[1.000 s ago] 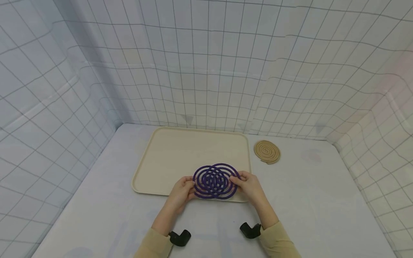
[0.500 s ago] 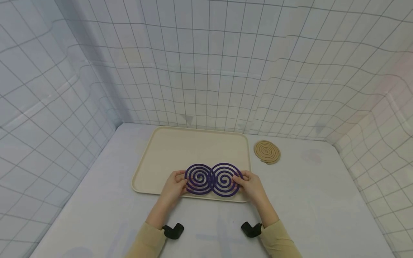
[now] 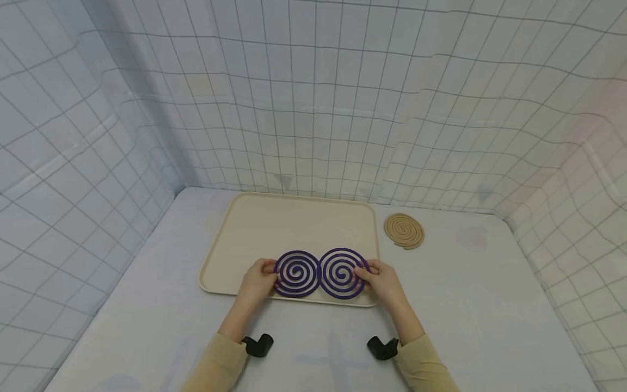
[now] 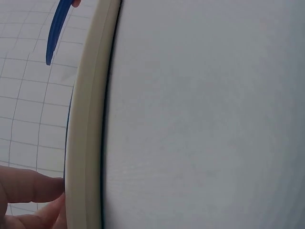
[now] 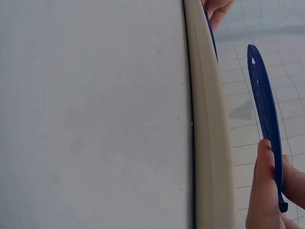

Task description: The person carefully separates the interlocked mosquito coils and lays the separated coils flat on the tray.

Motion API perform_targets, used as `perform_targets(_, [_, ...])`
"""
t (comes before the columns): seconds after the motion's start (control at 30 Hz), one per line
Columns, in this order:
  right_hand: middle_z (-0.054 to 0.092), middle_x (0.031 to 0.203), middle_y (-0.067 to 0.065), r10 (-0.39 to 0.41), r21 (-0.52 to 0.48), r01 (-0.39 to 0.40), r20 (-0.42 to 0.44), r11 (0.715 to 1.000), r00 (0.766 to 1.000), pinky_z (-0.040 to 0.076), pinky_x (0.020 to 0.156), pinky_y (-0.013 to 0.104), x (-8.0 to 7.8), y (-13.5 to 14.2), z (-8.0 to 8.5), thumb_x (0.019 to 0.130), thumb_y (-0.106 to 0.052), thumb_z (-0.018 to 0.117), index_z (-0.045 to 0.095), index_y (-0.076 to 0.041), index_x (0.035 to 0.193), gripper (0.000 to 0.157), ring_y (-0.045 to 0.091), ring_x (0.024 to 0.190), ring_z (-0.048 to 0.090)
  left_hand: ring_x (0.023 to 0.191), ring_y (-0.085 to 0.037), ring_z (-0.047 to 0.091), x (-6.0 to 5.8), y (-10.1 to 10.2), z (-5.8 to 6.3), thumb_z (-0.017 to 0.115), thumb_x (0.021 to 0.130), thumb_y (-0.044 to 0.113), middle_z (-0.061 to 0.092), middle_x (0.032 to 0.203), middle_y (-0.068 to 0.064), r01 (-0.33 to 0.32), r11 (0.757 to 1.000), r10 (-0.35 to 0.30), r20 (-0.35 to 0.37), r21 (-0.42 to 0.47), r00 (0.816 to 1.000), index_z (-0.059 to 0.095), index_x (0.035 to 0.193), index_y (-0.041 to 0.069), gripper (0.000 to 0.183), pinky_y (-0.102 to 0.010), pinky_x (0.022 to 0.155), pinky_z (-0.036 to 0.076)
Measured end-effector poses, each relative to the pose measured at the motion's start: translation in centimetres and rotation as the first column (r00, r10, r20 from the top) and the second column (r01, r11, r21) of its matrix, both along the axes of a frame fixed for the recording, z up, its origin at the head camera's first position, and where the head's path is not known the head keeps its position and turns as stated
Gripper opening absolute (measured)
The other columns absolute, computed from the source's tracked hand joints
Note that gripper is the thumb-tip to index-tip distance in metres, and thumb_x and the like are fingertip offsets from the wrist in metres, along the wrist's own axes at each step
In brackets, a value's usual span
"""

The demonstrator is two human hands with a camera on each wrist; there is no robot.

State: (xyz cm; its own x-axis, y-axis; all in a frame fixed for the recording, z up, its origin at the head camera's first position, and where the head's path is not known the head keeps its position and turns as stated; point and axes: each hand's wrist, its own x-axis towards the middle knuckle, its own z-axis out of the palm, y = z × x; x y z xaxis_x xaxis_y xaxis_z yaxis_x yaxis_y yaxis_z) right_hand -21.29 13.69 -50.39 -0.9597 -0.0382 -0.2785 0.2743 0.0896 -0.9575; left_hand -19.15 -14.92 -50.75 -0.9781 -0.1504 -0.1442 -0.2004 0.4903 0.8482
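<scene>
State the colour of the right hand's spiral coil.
The spiral coil is dark purple, clearest in the head view.

Spirals [image 3: 319, 271] over tray [image 3: 294, 223], coil [image 3: 404, 230] — right of tray

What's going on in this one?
A person has a purple spiral in each hand, side by side at the tray's near edge. The left hand grips the left spiral by its outer edge; whether that spiral touches the tray is unclear. The right hand pinches the right spiral, raised off the tray. A tan coil lies on the table, right of the tray.
</scene>
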Motion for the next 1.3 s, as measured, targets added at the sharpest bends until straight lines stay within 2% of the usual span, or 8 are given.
perform_targets(0.1, [0.073, 0.078, 0.003, -0.007, 0.002, 0.007, 0.002, 1.000, 1.000, 0.055, 0.060, 0.020, 0.0, 0.1, 0.1, 0.092, -0.005, 0.066, 0.060, 0.008, 0.108, 0.021, 0.009, 0.065, 0.065, 0.106, -0.036, 0.064, 0.1, 0.0, 0.2, 0.061, 0.089, 0.000, 0.068, 0.113, -0.023, 0.005, 0.999, -0.006, -0.013, -0.035, 1.000, 0.058, 0.124, -0.007, 0.036, -0.046, 0.094, 0.051])
perform_targets(0.23, [0.073, 0.080, 0.004, -0.014, 0.005, 0.014, 0.003, 1.000, 1.000, 0.055, 0.060, 0.021, -0.1, 0.2, 0.3, 0.092, -0.007, 0.067, 0.060, 0.008, 0.110, 0.024, 0.009, 0.066, 0.065, 0.100, -0.033, 0.067, -0.1, 0.0, 0.3, 0.065, 0.086, -0.005, 0.068, 0.108, -0.022, 0.017, 0.997, -0.021, -0.053, -0.076, 0.998, 0.061, 0.121, -0.009, 0.035, -0.044, 0.091, 0.054])
perform_targets(0.5, [0.075, 0.084, 0.007, 0.001, 0.043, 0.000, -0.015, 0.999, 1.000, 0.055, 0.060, 0.020, 0.0, 0.2, 0.7, 0.092, -0.008, 0.068, 0.061, 0.008, 0.112, 0.026, 0.009, 0.066, 0.065, 0.091, -0.029, 0.065, -0.2, -0.2, 0.4, 0.067, 0.081, -0.007, 0.068, 0.099, -0.020, -0.004, 0.992, -0.007, -0.091, -0.124, 0.996, 0.063, 0.113, -0.010, 0.033, -0.043, 0.086, 0.054])
perform_targets(0.77, [0.074, 0.079, 0.006, -0.017, 0.056, 0.018, -0.024, 0.998, 1.000, 0.054, 0.058, 0.020, -0.2, 0.4, 0.2, 0.092, -0.006, 0.067, 0.061, 0.008, 0.107, 0.021, 0.009, 0.062, 0.065, 0.085, -0.023, 0.055, -0.1, -0.1, 0.5, 0.067, 0.074, -0.007, 0.059, 0.091, -0.013, 0.009, 0.976, -0.030, -0.097, -0.219, 0.995, 0.065, 0.109, -0.008, 0.035, -0.033, 0.076, 0.046])
perform_targets(0.87, [0.074, 0.078, 0.006, -0.022, 0.070, 0.024, -0.029, 0.997, 0.999, 0.054, 0.058, 0.020, -0.2, 0.6, 0.0, 0.092, -0.006, 0.067, 0.061, 0.008, 0.105, 0.020, 0.009, 0.061, 0.064, 0.087, -0.026, 0.055, 0.0, 0.2, 0.5, 0.066, 0.075, -0.007, 0.059, 0.093, -0.015, 0.024, 0.961, -0.053, -0.097, -0.277, 0.994, 0.064, 0.111, -0.008, 0.036, -0.037, 0.078, 0.047])
perform_targets(1.07, [0.073, 0.077, 0.008, -0.028, 0.074, 0.030, -0.024, 0.997, 0.999, 0.054, 0.057, 0.020, 0.0, 0.7, 0.0, 0.092, -0.004, 0.066, 0.061, 0.008, 0.103, 0.018, 0.010, 0.060, 0.064, 0.104, -0.040, 0.055, 0.8, 1.7, 1.1, 0.066, 0.081, -0.004, 0.061, 0.112, -0.024, 0.059, 0.914, -0.118, -0.126, -0.401, 0.985, 0.064, 0.114, -0.004, 0.033, -0.051, 0.088, 0.049])
perform_targets(1.17, [0.073, 0.078, 0.008, -0.027, 0.078, 0.029, -0.020, 0.997, 0.999, 0.054, 0.056, 0.020, 0.1, 0.8, 0.1, 0.092, -0.004, 0.066, 0.060, 0.008, 0.103, 0.018, 0.011, 0.060, 0.064, 0.104, -0.038, 0.056, 1.1, 2.8, 1.5, 0.066, 0.085, -0.001, 0.063, 0.114, -0.021, 0.080, 0.914, -0.153, -0.156, -0.398, 0.976, 0.066, 0.113, -0.002, 0.028, -0.050, 0.088, 0.050])
perform_targets(1.3, [0.073, 0.078, 0.008, -0.033, 0.101, 0.035, -0.024, 0.994, 0.999, 0.054, 0.057, 0.020, 0.2, 0.9, 0.2, 0.091, -0.005, 0.068, 0.062, 0.007, 0.103, 0.018, 0.011, 0.060, 0.064, 0.093, -0.027, 0.060, 1.2, 4.3, 2.2, 0.065, 0.089, 0.002, 0.067, 0.103, -0.015, 0.152, 0.942, -0.213, -0.183, -0.299, 0.960, 0.068, 0.112, 0.000, 0.023, -0.042, 0.080, 0.052])
